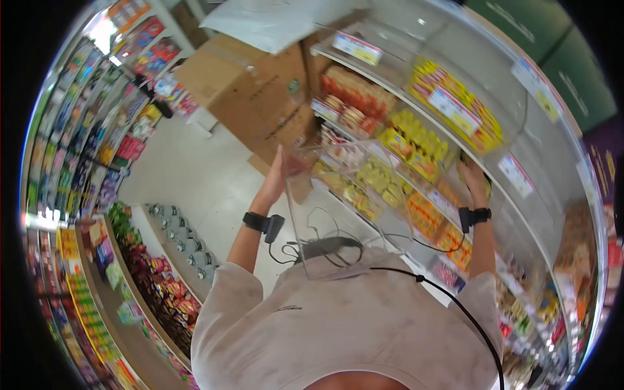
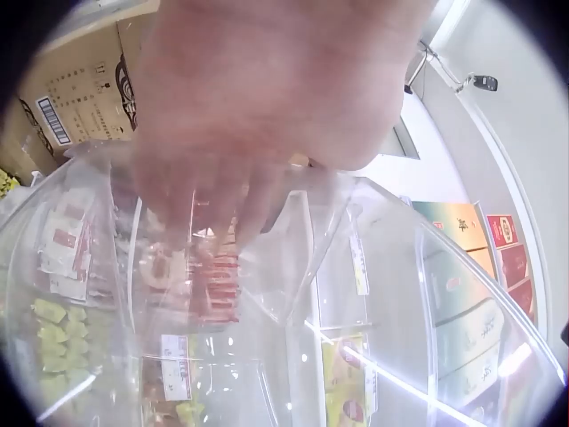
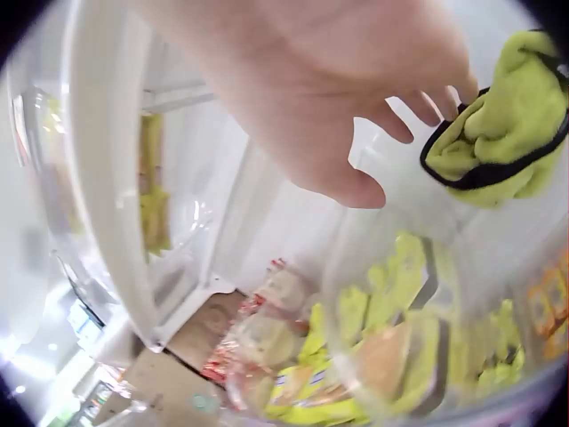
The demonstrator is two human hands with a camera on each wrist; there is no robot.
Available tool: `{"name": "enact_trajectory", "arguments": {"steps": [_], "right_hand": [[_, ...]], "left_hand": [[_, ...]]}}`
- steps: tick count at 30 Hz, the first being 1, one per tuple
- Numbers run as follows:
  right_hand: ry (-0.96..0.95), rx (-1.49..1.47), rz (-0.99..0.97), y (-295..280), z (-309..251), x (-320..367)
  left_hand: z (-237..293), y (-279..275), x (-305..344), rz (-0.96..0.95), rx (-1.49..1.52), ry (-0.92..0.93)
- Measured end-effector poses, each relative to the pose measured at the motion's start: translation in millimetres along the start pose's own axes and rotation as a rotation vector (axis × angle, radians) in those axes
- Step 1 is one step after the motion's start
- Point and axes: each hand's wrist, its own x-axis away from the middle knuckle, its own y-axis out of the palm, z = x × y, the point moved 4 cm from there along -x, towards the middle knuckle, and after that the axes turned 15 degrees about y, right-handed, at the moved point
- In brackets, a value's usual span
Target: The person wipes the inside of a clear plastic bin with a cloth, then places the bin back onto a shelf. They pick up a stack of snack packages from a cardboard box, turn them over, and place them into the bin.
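A clear plastic box (image 1: pixel 348 260) is in front of the person's chest in the head view. The left hand (image 1: pixel 277 177) grips it by its far left corner, with its fingers showing blurred through the clear wall (image 2: pixel 293 267) in the left wrist view. Inside the shelf at the right, the right hand (image 1: pixel 474 177) reaches in above yellow packets (image 3: pixel 400 285). The right wrist view has this hand palm down, thumb apart and fingers loosely bent. Its fingertips are right at the black edging of a crumpled yellow-green cloth (image 3: pixel 507 133).
Shelves with clear bins of packaged snacks (image 1: pixel 416 143) run along the right. A large cardboard box (image 1: pixel 260 97) stands ahead. Water bottles (image 1: pixel 185 240) line the lower left, beside snack racks (image 1: pixel 156 279). Cables (image 1: pixel 448 299) hang across the shirt and wrists.
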Motion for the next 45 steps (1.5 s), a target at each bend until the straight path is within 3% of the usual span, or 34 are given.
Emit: {"name": "enact_trajectory", "arguments": {"steps": [1,2,5,6,7,8,9,11,13,16,18,20,23,25,28,32,37,41,42,43,45], "right_hand": [[-0.021,0.008,0.021,-0.6,4.4,-9.3],[0.023,-0.131,-0.085,-3.3,8.5,-13.9],[-0.046,-0.528,-0.282,33.0,101.6,-98.5],[0.063,-0.384,-0.357,55.6,160.9,-148.7],[0.213,-0.04,-0.268,30.1,106.5,-111.4],[0.195,-0.119,-0.273,24.7,97.1,-99.3],[0.323,-0.077,-0.328,13.4,58.4,-68.2],[0.259,0.311,-0.062,39.4,103.1,-92.1],[0.299,0.495,-0.048,28.9,69.9,-61.8],[0.301,0.426,-0.089,12.7,72.8,-68.1],[0.455,-0.157,-0.265,1.4,46.9,-35.2],[0.377,-0.391,-0.277,0.9,35.1,-20.8],[-0.049,-0.204,0.032,7.5,40.7,-1.2],[-0.114,-0.199,0.004,8.8,22.6,37.2],[-0.009,-0.075,-0.019,-14.5,-55.6,124.6],[-0.122,-0.122,0.237,-28.5,-71.1,155.8],[-0.398,-0.04,0.125,-34.6,-109.7,189.9],[-0.504,-0.072,0.137,-36.1,-156.0,215.7],[-0.495,-0.092,0.101,-37.8,-180.3,222.9],[-0.542,-0.117,0.066,-37.3,-200.5,228.2],[-0.612,-0.168,-0.164,-33.5,-251.0,235.0]], "left_hand": [[-1.5,-9.8,2.2,-0.012,0.007,-0.023],[-4.6,-15.7,2.4,-0.015,0.021,-0.028],[17.8,-6.9,10.0,0.036,-0.132,-0.057],[18.2,-4.7,13.1,0.026,-0.101,0.035],[14.9,-7.3,15.9,0.001,-0.071,0.122],[16.8,-10.6,18.1,-0.041,-0.066,0.134],[19.9,-10.6,19.6,-0.093,-0.056,0.14],[23.7,-8.7,25.7,-0.059,-0.016,0.157],[26.4,-9.5,28.7,-0.045,0.012,0.124],[20.9,-7.8,29.7,-0.045,0.022,0.067],[12.1,-10.5,25.6,-0.057,-0.005,0.089],[-26.3,-26.4,14.0,0.009,0.024,0.077],[-21.1,-16.9,11.0,-0.014,0.062,0.044],[-27.4,-16.2,7.5,-0.038,0.054,0.035],[2.5,3.0,13.1,-0.03,0.047,0.028],[1.7,6.5,11.1,-0.192,0.117,0.019],[28.7,21.3,11.2,-0.166,-0.095,0.06],[29.1,26.9,4.8,-0.228,-0.025,0.066],[31.9,28.6,4.1,-0.224,-0.071,0.042],[0.2,13.9,-5.8,-0.289,0.053,0.087],[14.3,22.0,-2.5,-0.205,-0.073,0.044]]}}
